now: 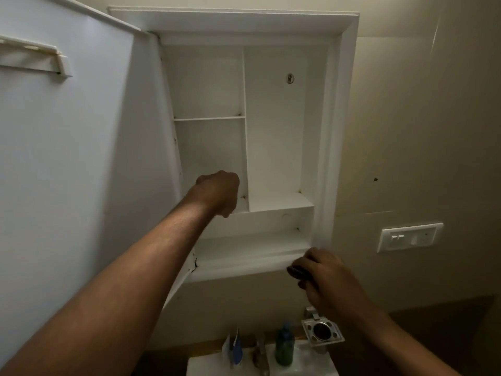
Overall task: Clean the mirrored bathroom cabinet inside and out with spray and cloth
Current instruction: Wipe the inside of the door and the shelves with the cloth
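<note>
Head view: a person faces an open wall cabinet (336, 131), door (67, 131) swung out at 9 o'clock, both arms raised.
Sink edge, 6 o'clock, nearest: green bottle (284, 347), a blue-and-white tube (235, 348), a tap (260, 351) and a metal holder (322, 332) sit right under the cabinet. Risk: anything dropped from above would land among them and could knock the bottle over.
Right hand (329, 278), 5 o'clock: grip closed on something dark (298, 271) against the cabinet's lower front edge; probably the cloth, but too dim to be sure. Risk: it is at the very lip, so a slip sends hand and cloth off the edge and down onto the sink items.
Left hand (218, 192), centre: fingers curled, reaching into the lower left compartment near the divider (245, 131); I cannot tell whether this grip holds anything, as the back of the hand hides the palm. Risk: hard pressing on the thin divider or shelf (210, 119) could flex or shift it.
Door: the left forearm crosses close to its hinge side, where a dark crack (195, 263) shows at the bottom corner. Risk: leaning on the door could strain that joint.
Spray: no sprayer clearly seen; the green bottle may be it.
Far, 3 o'clock: wall switch (409, 237) just beside the cabinet. Risk: stray spray could wet it.
</note>
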